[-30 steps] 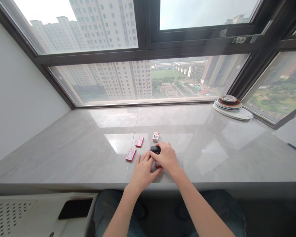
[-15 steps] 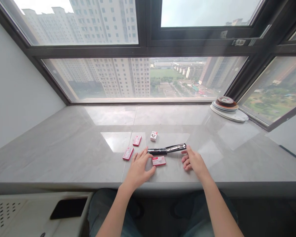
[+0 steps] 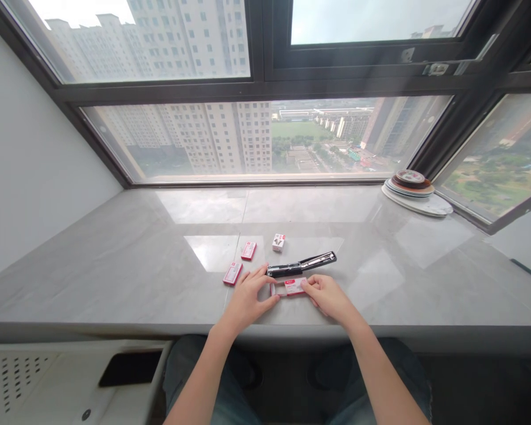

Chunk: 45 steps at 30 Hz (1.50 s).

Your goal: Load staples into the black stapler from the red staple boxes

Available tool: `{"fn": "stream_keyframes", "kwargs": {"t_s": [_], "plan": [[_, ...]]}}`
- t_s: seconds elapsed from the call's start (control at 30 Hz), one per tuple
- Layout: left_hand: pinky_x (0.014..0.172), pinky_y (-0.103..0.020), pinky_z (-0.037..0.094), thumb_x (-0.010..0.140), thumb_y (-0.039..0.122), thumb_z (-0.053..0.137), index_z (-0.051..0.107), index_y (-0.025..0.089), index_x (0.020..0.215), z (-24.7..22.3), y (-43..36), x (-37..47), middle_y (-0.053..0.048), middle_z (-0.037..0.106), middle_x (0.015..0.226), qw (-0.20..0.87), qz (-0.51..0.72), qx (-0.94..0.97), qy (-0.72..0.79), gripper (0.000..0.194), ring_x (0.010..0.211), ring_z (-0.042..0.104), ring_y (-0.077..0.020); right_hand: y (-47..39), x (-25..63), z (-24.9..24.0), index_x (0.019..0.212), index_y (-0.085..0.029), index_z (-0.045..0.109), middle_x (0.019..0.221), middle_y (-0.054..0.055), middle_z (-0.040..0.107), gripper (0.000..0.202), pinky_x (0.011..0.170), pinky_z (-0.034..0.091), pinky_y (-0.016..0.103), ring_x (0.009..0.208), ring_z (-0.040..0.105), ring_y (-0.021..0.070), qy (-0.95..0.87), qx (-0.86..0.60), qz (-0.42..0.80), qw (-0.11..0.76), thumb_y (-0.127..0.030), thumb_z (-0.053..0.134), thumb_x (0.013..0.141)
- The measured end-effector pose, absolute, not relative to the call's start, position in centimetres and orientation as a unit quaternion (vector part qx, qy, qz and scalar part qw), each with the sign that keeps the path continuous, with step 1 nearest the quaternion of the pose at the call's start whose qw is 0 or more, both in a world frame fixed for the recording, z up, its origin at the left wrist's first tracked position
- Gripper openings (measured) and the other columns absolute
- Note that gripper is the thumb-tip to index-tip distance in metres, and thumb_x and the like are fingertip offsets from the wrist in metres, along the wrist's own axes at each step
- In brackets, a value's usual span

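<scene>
A red-and-white staple box (image 3: 295,286) lies near the counter's front, slid partly open, with its tray (image 3: 279,289) showing at the left. My right hand (image 3: 327,297) pinches the right end of the box. At the tray's left end, my left hand (image 3: 251,297) has its thumb and index finger around it, while its other fingers reach to the left end of the stapler (image 3: 287,270). The black stapler rests just behind the box, its arm swung open to the right and its metal channel exposed. What lies inside the tray is too small to make out.
Two more red-and-white boxes (image 3: 248,251) (image 3: 232,274) lie left of the stapler. Behind it stands a small white box (image 3: 278,242). Stacked plates (image 3: 418,203) sit in the back right corner by the window. The counter's front edge (image 3: 292,332) is close to my forearms.
My right hand has left the stapler's right end, moved down and left, and taken hold of the staple box. Its sleeve has slid right, uncovering the tray. My left hand has barely moved.
</scene>
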<state>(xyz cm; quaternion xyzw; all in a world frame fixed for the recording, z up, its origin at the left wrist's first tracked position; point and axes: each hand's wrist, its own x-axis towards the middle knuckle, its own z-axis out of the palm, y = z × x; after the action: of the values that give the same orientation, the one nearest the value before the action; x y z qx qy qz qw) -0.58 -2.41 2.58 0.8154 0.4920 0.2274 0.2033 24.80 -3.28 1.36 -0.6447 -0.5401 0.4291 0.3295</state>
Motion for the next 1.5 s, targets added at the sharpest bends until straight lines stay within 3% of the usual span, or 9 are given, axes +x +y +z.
{"fn": "stream_keyframes", "kwargs": {"t_s": [0.27, 0.47, 0.7, 0.9, 1.1, 1.3, 1.4, 1.47, 1.5], "plan": [[0.127, -0.047, 0.023, 0.092, 0.039, 0.066, 0.053, 0.034, 0.137, 2.5, -3.3, 0.1, -0.002, 0.039, 0.164, 0.161, 0.241, 0.814, 0.503, 0.047, 0.152, 0.037, -0.0225, -2.3, 22.6, 4.3, 0.114, -0.025, 0.069, 0.057, -0.003, 0.061, 0.034, 0.059, 0.037, 0.028, 0.060, 0.060, 0.0192, -0.642, -0.633, 0.279, 0.331, -0.048, 0.052, 0.095], [0.127, -0.049, 0.023, 0.093, 0.040, 0.063, 0.056, 0.035, 0.134, 2.6, -3.2, 0.1, -0.001, 0.040, 0.163, 0.163, 0.228, 0.821, 0.498, 0.042, 0.154, 0.033, -0.0230, -0.6, 19.0, 3.4, 0.103, -0.021, 0.071, 0.065, 0.001, 0.070, 0.032, 0.064, 0.043, 0.028, 0.065, 0.066, 0.0204, -0.631, -0.606, 0.341, 0.343, -0.047, 0.055, 0.093], [0.127, -0.049, 0.023, 0.094, 0.041, 0.063, 0.059, 0.035, 0.131, 2.8, -3.0, -0.2, -0.001, 0.041, 0.163, 0.172, 0.226, 0.826, 0.487, 0.037, 0.155, 0.031, -0.0224, -0.2, 16.7, 2.6, 0.102, -0.021, 0.069, 0.058, -0.002, 0.065, 0.029, 0.062, 0.043, 0.027, 0.059, 0.062, 0.0180, -0.603, -0.588, 0.356, 0.404, -0.046, 0.057, 0.092], [0.127, -0.049, 0.022, 0.093, 0.041, 0.064, 0.059, 0.035, 0.131, 2.7, -2.8, -0.5, 0.002, 0.046, 0.160, 0.185, 0.232, 0.818, 0.493, 0.039, 0.153, 0.035, -0.0234, -0.4, 16.7, 5.0, 0.094, -0.025, 0.069, 0.063, -0.002, 0.064, 0.023, 0.063, 0.038, 0.026, 0.061, 0.059, 0.0173, -0.689, -0.568, 0.271, 0.361, -0.041, 0.052, 0.096], [0.127, -0.046, 0.023, 0.092, 0.039, 0.065, 0.063, 0.033, 0.117, 2.1, -2.7, -0.7, -0.001, 0.042, 0.163, 0.192, 0.247, 0.807, 0.500, 0.026, 0.151, 0.038, -0.0223, -2.1, 19.3, 5.7, 0.084, -0.025, 0.070, 0.069, 0.000, 0.068, 0.016, 0.060, 0.032, 0.027, 0.062, 0.057, 0.0169, -0.778, -0.529, 0.250, 0.228, -0.033, 0.059, 0.092], [0.124, -0.047, 0.028, 0.087, 0.035, 0.071, 0.062, 0.031, 0.118, 2.2, -2.9, -1.0, -0.002, 0.047, 0.158, 0.178, 0.281, 0.808, 0.486, 0.032, 0.147, 0.041, -0.0263, -3.5, 22.6, 5.3, 0.099, -0.026, 0.070, 0.070, -0.001, 0.066, 0.019, 0.061, 0.032, 0.027, 0.065, 0.058, 0.0172, -0.759, -0.559, 0.255, 0.215, -0.036, 0.054, 0.096], [0.113, -0.045, 0.039, 0.090, 0.036, 0.069, 0.064, 0.029, 0.116, 2.1, -3.2, -0.8, -0.006, 0.059, 0.139, 0.142, 0.323, 0.773, 0.528, 0.028, 0.131, 0.053, -0.0276, -3.8, 24.9, 4.4, 0.093, -0.024, 0.065, 0.064, -0.001, 0.062, 0.025, 0.060, 0.032, 0.028, 0.062, 0.057, 0.0180, -0.693, -0.644, 0.226, 0.231, -0.040, 0.048, 0.099], [0.100, -0.043, 0.044, 0.097, 0.035, 0.059, 0.066, 0.027, 0.101, 1.9, -3.6, -0.2, -0.005, 0.067, 0.110, 0.131, 0.323, 0.756, 0.554, 0.011, 0.109, 0.061, -0.0250, -3.8, 25.9, 3.4, 0.081, -0.023, 0.061, 0.062, 0.000, 0.062, 0.030, 0.059, 0.032, 0.029, 0.060, 0.057, 0.0185, -0.667, -0.678, 0.225, 0.213, -0.043, 0.047, 0.098], [0.094, -0.041, 0.044, 0.100, 0.033, 0.055, 0.065, 0.026, 0.093, 1.8, -3.7, 0.3, -0.003, 0.067, 0.098, 0.130, 0.315, 0.755, 0.560, 0.014, 0.100, 0.061, -0.0236, -3.8, 26.0, 3.0, 0.079, -0.023, 0.060, 0.062, 0.001, 0.062, 0.031, 0.058, 0.032, 0.029, 0.060, 0.057, 0.0186, -0.665, -0.679, 0.235, 0.206, -0.044, 0.047, 0.098]]}}
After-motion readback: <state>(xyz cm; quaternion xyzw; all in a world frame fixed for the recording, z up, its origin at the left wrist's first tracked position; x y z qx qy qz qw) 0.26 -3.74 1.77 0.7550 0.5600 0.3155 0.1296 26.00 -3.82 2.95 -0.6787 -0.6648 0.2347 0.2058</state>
